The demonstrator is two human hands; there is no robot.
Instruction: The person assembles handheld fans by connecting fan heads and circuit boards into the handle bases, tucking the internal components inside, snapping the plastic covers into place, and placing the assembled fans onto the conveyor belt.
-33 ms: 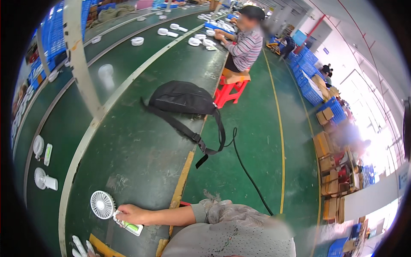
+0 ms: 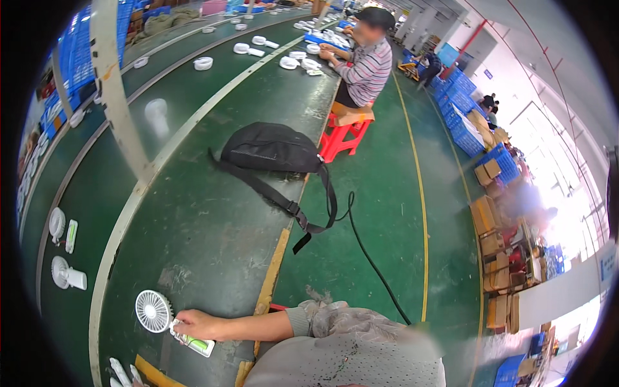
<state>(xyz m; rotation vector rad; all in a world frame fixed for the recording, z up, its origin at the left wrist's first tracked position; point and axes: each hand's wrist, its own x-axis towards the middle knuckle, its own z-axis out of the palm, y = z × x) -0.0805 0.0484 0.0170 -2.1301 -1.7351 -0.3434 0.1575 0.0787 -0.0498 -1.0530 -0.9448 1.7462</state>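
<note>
My left hand (image 2: 191,323) reaches out to the left over the dark green worktable (image 2: 206,219) and grips a small white hand-held fan (image 2: 155,311) where its round grille meets the handle. The handle, white with a green end (image 2: 201,346), lies flat on the table under my fingers. My forearm is bare, with a grey cuff near the elbow. My right hand is out of view.
A black shoulder bag (image 2: 274,147) lies on the table, its strap hanging over the edge. A seated co-worker in a striped shirt (image 2: 367,64) works further along on a red stool (image 2: 345,138). More white fans (image 2: 64,274) lie at the left. A black cable (image 2: 374,264) crosses the floor.
</note>
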